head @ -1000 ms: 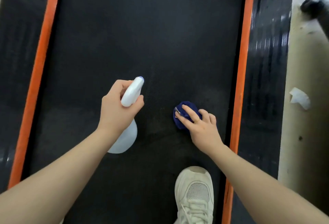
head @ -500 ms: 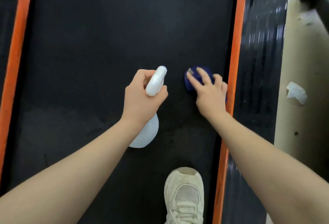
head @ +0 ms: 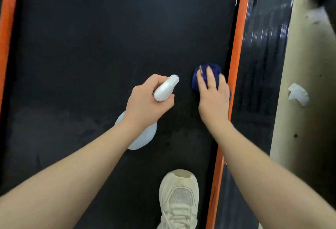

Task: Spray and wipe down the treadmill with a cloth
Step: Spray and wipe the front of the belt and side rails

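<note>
the blue cloth point(head: 207, 75) is mostly hidden under the right hand point(head: 212, 94), whose straight fingers press it flat on the black treadmill belt point(head: 109, 46), just beside the right orange strip point(head: 238, 55). the left hand point(head: 145, 101) curls round the neck of the white spray bottle point(head: 145, 134); its body is partly hidden by the wrist, its contents unreadable. a white shoe point(head: 179, 197) is cut off below. crumpled white paper point(head: 298, 94) lies on the floor.

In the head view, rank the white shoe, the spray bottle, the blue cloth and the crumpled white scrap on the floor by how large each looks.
1. White shoe, though it is cut by the frame edge.
2. Spray bottle, partly hidden by the left hand.
3. Blue cloth and crumpled white scrap: unsure, the right hand covers much of the cloth.
</note>
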A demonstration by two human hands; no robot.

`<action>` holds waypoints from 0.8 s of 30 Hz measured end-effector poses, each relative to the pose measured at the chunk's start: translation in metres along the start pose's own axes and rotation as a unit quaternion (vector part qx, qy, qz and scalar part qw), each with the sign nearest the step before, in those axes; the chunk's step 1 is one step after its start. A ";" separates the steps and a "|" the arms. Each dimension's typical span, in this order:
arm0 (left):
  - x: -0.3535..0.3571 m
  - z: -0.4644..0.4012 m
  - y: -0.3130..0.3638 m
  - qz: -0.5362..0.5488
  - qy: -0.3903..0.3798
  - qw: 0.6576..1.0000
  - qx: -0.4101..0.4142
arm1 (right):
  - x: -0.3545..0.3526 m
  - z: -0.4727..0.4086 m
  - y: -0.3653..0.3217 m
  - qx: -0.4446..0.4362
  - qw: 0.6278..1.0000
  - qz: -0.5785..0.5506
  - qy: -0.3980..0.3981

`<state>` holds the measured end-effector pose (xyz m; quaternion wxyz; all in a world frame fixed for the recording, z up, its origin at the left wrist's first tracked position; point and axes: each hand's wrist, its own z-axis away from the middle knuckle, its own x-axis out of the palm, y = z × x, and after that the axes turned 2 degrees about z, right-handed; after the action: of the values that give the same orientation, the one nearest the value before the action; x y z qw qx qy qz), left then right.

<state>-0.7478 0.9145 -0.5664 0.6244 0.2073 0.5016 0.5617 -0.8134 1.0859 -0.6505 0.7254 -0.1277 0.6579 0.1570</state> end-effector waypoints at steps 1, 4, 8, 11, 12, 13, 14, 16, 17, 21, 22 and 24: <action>-0.001 0.001 -0.001 0.004 -0.004 1.000 -0.003 | 0.007 0.025 -0.002 -0.032 0.999 -0.006 0.027; -0.005 0.000 0.002 0.013 -0.014 1.000 -0.001 | 0.019 0.084 0.004 -0.138 0.990 -0.010 0.028; -0.007 -0.005 0.005 0.031 -0.006 1.000 0.002 | 0.016 0.028 0.002 -0.139 0.989 -0.021 0.051; -0.011 -0.002 0.002 0.027 -0.016 0.999 0.011 | 0.009 0.001 -0.010 -0.045 0.996 -0.055 0.055; -0.015 0.002 0.000 0.029 -0.015 0.999 0.009 | 0.013 0.016 -0.015 -0.073 0.994 -0.059 0.064; -0.020 0.005 -0.002 0.036 -0.010 0.999 0.006 | 0.018 0.039 -0.021 -0.131 0.987 -0.060 0.071; -0.026 0.009 -0.003 0.045 -0.004 0.999 0.001 | 0.021 0.065 -0.026 -0.202 0.975 -0.062 0.071; -0.038 0.016 -0.008 0.050 -0.001 0.999 -0.008 | 0.025 0.093 -0.029 -0.321 0.945 -0.053 0.048; -0.043 0.020 -0.011 0.047 -0.004 0.999 -0.012 | 0.025 0.089 -0.028 -0.366 0.929 -0.040 0.032; -0.052 0.030 -0.029 0.006 -0.029 0.999 -0.025 | 0.018 0.037 -0.033 -0.225 0.973 -0.022 0.048; -0.050 0.034 -0.033 -0.014 -0.041 0.999 -0.031 | 0.015 0.033 -0.038 -0.162 0.985 -0.039 0.045; -0.043 0.039 -0.035 -0.043 -0.074 0.995 -0.043 | 0.005 0.034 -0.039 -0.109 0.987 -0.109 0.036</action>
<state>-0.6913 0.8770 -0.5623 0.6916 0.1996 0.4378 0.5386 -0.7660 1.0634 -0.6526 0.6957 -0.2824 0.6448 0.1434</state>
